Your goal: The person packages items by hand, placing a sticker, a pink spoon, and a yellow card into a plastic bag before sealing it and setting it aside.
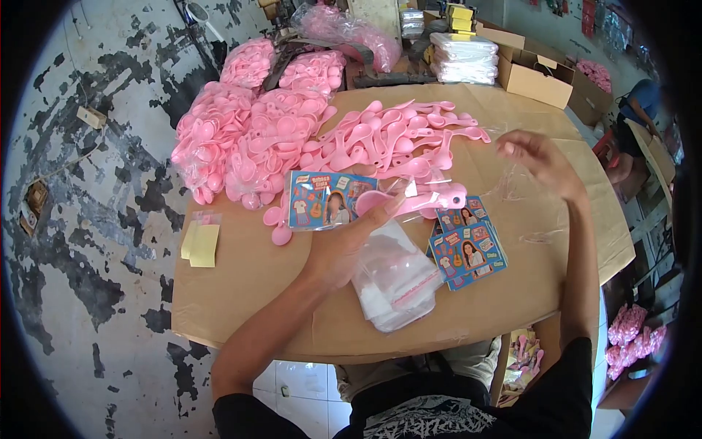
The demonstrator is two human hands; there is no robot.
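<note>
My left hand (344, 252) is closed round a pink spoon (417, 203) and a blue printed card (329, 199), held above the table. The spoon lies across the card's right part, its handle pointing right. My right hand (537, 157) is raised over the table's right side, fingers apart and holding nothing. A stack of clear plastic bags (398, 282) lies below my left hand. To its right is a small pile of blue cards (469, 252). Behind my hands spreads a heap of loose pink spoons (395, 135).
Bagged pink spoons (256, 139) are piled at the back left. Yellow slips (201, 244) lie on the left of the brown table (256, 300). Stacked plastic packs (464, 58) and a cardboard box (537, 77) stand at the back. Another person (640, 110) sits at the far right.
</note>
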